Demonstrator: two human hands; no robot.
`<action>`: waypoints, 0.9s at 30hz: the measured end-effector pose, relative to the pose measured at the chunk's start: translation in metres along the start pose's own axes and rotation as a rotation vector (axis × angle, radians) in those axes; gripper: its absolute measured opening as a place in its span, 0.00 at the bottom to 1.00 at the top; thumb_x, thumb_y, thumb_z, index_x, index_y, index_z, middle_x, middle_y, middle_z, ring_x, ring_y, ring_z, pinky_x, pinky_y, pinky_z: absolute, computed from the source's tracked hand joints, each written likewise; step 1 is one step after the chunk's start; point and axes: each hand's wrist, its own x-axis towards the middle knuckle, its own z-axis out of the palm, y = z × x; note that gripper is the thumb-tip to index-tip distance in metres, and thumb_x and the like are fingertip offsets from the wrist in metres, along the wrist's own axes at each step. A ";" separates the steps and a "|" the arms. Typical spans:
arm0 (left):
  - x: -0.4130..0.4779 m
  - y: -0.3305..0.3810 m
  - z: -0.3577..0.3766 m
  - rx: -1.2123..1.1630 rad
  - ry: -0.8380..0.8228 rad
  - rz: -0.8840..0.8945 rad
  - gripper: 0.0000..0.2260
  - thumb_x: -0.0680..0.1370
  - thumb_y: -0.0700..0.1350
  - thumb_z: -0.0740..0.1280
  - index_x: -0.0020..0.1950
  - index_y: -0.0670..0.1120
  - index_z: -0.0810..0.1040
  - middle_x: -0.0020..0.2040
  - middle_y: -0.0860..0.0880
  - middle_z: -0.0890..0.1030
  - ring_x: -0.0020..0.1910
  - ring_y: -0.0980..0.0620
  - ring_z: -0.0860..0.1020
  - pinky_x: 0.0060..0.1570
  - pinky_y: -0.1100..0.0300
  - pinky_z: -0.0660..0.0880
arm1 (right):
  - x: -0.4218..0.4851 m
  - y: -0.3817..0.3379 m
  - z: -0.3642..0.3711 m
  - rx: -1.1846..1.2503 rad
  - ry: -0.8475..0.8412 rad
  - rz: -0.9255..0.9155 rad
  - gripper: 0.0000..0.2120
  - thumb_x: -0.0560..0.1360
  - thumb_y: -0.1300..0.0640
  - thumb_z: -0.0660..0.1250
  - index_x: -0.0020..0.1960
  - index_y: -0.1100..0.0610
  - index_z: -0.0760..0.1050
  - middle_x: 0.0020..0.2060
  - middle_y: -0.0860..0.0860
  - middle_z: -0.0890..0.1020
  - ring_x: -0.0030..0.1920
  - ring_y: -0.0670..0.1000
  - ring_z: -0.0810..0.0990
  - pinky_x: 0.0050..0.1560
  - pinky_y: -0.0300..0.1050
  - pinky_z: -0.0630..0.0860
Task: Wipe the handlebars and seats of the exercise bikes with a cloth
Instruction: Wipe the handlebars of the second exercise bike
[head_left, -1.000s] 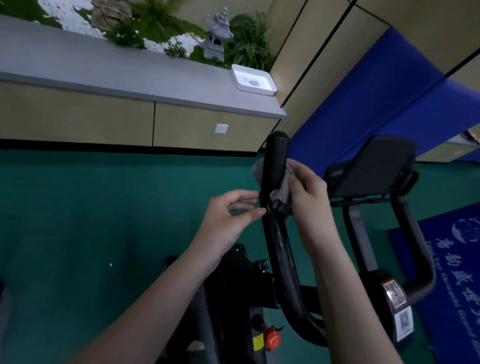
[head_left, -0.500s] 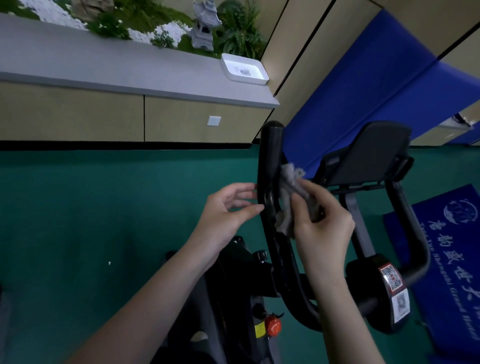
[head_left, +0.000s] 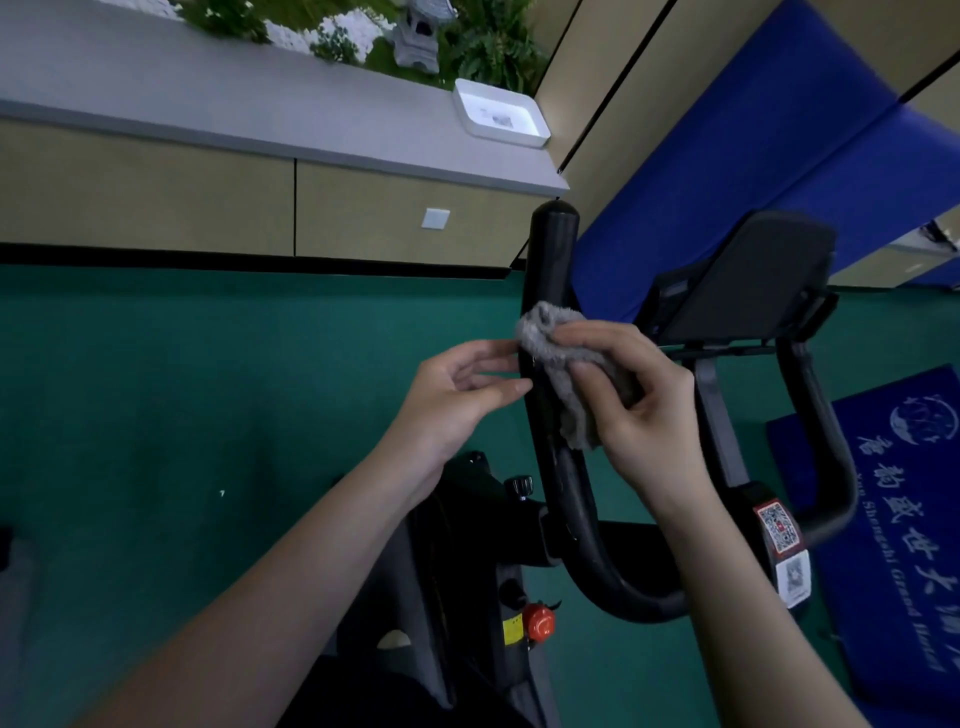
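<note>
The right grip (head_left: 641, 415) is grasping the grey cloth (head_left: 545, 338), bunching it under thumb and fingers and pressing it against the near handlebar (head_left: 551, 260), about halfway up its upright black horn. The left grip (head_left: 457, 400) is lying released, its relaxed fingertips reaching the bar's other side; whether they are touching it I cannot tell. By my reading, the handlebar wipe is under way on this horn. The next move is likely calling for sliding the cloth along the bar, up to the cap and down through the bend, then crossing to the far handlebar (head_left: 815, 415). The seat is lying out of view, probably waiting for later.
</note>
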 end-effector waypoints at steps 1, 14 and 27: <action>-0.001 -0.001 0.000 0.001 0.001 -0.006 0.14 0.72 0.33 0.70 0.52 0.48 0.79 0.47 0.51 0.82 0.42 0.63 0.80 0.44 0.72 0.74 | 0.001 -0.001 0.003 0.001 0.002 -0.006 0.11 0.75 0.72 0.64 0.53 0.61 0.80 0.52 0.54 0.81 0.58 0.49 0.79 0.60 0.42 0.73; -0.003 0.001 -0.003 0.082 0.021 -0.011 0.13 0.73 0.36 0.71 0.55 0.47 0.80 0.50 0.52 0.83 0.46 0.61 0.81 0.47 0.72 0.74 | -0.003 -0.003 -0.001 0.096 0.169 0.158 0.12 0.76 0.70 0.63 0.55 0.59 0.79 0.52 0.54 0.82 0.55 0.50 0.81 0.58 0.46 0.76; -0.003 0.004 -0.005 0.185 0.003 0.003 0.13 0.73 0.38 0.72 0.57 0.46 0.80 0.52 0.50 0.83 0.49 0.57 0.81 0.48 0.70 0.75 | -0.014 -0.007 0.007 0.038 0.428 0.355 0.12 0.77 0.67 0.64 0.54 0.54 0.80 0.47 0.47 0.84 0.49 0.44 0.82 0.53 0.42 0.78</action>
